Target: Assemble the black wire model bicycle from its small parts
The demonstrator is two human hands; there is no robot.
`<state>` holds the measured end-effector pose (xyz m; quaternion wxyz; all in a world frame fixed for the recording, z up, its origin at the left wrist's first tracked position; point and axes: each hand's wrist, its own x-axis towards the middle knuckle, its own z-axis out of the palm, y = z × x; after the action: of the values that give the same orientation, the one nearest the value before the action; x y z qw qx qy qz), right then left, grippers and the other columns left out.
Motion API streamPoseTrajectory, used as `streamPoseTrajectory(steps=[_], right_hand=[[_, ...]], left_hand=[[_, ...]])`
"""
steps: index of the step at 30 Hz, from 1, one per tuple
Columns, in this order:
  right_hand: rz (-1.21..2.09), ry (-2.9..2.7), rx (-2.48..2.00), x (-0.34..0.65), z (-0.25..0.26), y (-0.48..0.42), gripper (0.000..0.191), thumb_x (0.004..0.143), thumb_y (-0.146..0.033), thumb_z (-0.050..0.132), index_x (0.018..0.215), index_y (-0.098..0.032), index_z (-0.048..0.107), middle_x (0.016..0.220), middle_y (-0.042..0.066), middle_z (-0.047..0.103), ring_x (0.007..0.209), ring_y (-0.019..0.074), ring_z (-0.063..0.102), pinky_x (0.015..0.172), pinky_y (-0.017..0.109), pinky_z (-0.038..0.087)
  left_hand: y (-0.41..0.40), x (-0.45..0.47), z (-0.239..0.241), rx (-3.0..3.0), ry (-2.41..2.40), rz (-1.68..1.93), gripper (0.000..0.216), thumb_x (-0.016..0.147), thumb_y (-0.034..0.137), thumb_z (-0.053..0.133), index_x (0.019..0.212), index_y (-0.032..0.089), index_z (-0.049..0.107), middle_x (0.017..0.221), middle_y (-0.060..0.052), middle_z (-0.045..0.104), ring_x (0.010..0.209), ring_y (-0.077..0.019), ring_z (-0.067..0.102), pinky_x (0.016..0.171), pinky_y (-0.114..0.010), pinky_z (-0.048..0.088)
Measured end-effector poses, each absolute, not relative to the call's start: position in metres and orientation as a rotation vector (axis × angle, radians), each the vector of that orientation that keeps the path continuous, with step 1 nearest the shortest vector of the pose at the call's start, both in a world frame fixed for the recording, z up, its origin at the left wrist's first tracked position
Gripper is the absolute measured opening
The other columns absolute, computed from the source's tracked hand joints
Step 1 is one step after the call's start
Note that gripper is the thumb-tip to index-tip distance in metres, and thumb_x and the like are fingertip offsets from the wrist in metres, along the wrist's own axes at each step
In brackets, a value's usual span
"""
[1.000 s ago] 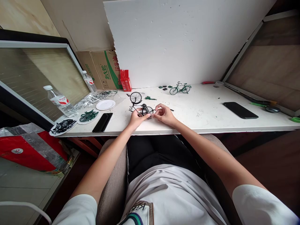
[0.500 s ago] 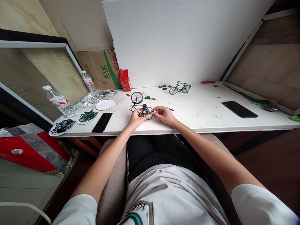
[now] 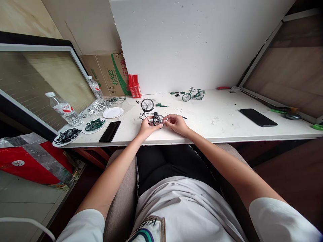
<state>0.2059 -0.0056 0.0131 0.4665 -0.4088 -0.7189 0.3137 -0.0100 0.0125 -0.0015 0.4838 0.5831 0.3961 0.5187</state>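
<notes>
Both hands are at a small black model bicycle near the table's front edge. My left hand is closed on its frame from the left, thumb stretched along the lower side. From the right, my right hand pinches at the edge of its wheel; whether a small part is between the fingertips I cannot make out. Just beyond them lies a loose black spoked wheel. Next to that is a green plastic part. Farther back stands a green model bicycle, upright and whole-looking.
At left are plates of black parts and green parts, a white plate, a phone and a water bottle. A red box stands behind. Another phone lies at right.
</notes>
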Motion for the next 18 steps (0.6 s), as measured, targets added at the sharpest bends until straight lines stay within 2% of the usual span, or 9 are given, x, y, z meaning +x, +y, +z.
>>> streamPoseTrajectory(steps=[4,18], right_hand=[[0.765,-1.77,-1.013,0.2055,0.0134,-0.0062,0.045,0.09,-0.063,0.075,0.106,-0.021,0.076,0.072,0.003,0.073,0.058,0.0165,0.058,0.054,0.03,0.046],[0.747,-1.771,-1.026,0.2048,0.0158,-0.008,0.045,0.09,-0.064,0.075,0.105,-0.022,0.076,0.072,0.003,0.073,0.059,0.0178,0.06,0.055,0.031,0.047]], left_hand=[[0.0121,-0.0102,-0.0007,1.427,0.945,1.253,0.071,0.06,0.032,0.102,0.119,0.015,0.067,0.116,-0.013,0.079,0.096,-0.0237,0.076,0.094,-0.041,0.061],[0.0179,-0.0117,-0.0069,1.447,0.972,1.242,0.075,0.059,0.035,0.103,0.122,0.016,0.068,0.119,-0.013,0.078,0.098,-0.0236,0.075,0.093,-0.04,0.061]])
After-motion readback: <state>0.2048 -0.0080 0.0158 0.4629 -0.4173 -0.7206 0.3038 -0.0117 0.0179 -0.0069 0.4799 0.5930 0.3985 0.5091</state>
